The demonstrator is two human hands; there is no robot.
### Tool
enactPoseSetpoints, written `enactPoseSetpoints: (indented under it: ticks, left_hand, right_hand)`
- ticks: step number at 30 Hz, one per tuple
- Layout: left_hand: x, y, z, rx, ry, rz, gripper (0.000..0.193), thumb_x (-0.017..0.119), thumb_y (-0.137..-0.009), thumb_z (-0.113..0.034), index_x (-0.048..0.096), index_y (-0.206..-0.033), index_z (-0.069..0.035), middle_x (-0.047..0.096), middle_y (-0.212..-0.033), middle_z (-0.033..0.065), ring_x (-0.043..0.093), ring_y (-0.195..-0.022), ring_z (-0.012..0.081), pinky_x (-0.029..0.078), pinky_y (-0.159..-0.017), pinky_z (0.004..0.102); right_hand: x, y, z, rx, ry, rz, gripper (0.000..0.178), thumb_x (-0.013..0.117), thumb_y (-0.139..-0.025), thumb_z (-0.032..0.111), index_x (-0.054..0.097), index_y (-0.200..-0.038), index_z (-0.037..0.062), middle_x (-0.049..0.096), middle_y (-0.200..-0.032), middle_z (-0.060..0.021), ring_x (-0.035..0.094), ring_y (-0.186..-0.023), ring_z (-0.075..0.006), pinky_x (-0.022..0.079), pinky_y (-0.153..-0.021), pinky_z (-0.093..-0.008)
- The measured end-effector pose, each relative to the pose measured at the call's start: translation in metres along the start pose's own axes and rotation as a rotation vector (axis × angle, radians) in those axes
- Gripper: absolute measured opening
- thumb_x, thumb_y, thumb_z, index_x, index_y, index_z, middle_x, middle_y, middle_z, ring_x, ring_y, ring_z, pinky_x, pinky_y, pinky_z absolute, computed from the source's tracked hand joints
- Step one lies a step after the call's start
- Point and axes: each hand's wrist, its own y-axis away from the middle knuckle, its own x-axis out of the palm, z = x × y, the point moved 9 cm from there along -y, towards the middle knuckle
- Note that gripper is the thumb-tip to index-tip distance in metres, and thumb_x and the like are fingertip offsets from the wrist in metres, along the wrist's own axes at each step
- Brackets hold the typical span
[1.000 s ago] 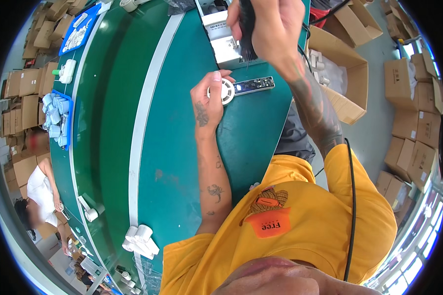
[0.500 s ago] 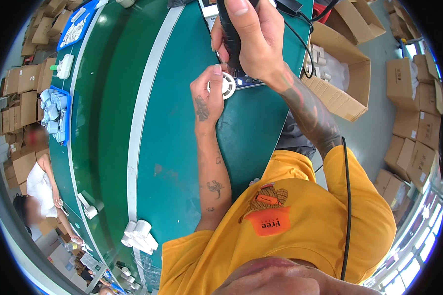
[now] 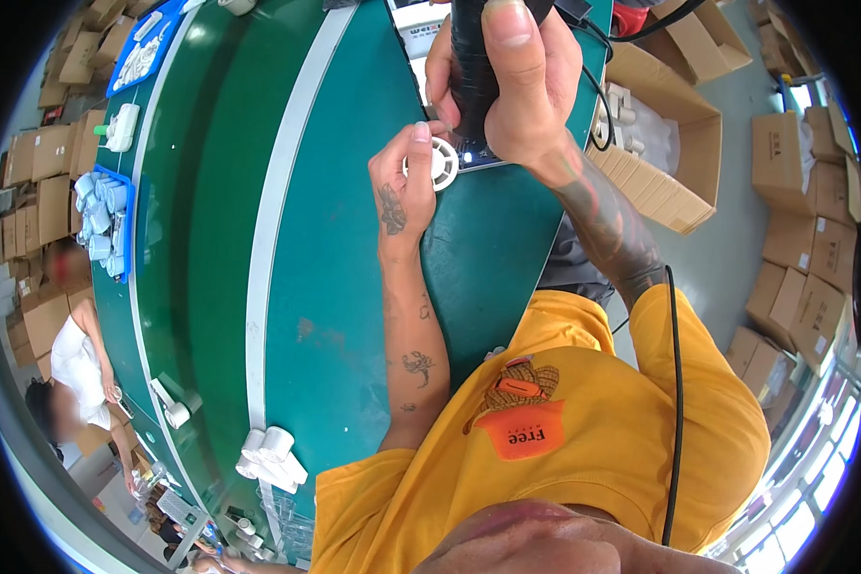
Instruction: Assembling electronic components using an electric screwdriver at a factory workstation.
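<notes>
My left hand (image 3: 400, 191) is closed round the edge of a white round plastic part (image 3: 444, 165) with slots about its rim, the thumb lying on top. My right hand (image 3: 538, 100) grips a thick black cylindrical tool (image 3: 473, 77), shaped like an electric screwdriver, its thumb stretched along the handle. The tool stands close beside the white part, over the near end of a flat metal-edged fixture (image 3: 493, 165) with a small lit spot. The tool's tip is hidden, so I cannot tell whether it touches anything.
Green table (image 3: 335, 287) with a pale strip (image 3: 275, 210); white fittings (image 3: 273, 457) lie at its near left. An open carton (image 3: 674, 182) with white parts stands at the right, near black cables (image 3: 598, 91). Across the table are a blue tray (image 3: 130, 225) and a person in white (image 3: 78, 364).
My right hand and the black tool have shifted a little right and nearer. The left hand with the white part stays almost still. Across the table the person's arm has moved.
</notes>
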Motion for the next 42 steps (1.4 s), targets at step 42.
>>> enactPoseSetpoints:
  ticks: [42]
  left_hand:
    - [0.023, 0.011, -0.062, 0.493, -0.77, 0.152, 0.019, 0.076, -0.086, -0.008, 0.075, -0.104, -0.003, 0.067, -0.114, 0.0133, 0.064, -0.105, 0.0293, 0.054, -0.081, 0.0381]
  right_hand:
    - [-0.118, 0.063, -0.082, 0.423, -0.753, -0.266, 0.06, 0.036, -0.104, 0.066, 0.052, -0.112, 0.0085, 0.043, -0.059, -0.0039, 0.039, -0.039, -0.014, 0.034, -0.039, -0.0307]
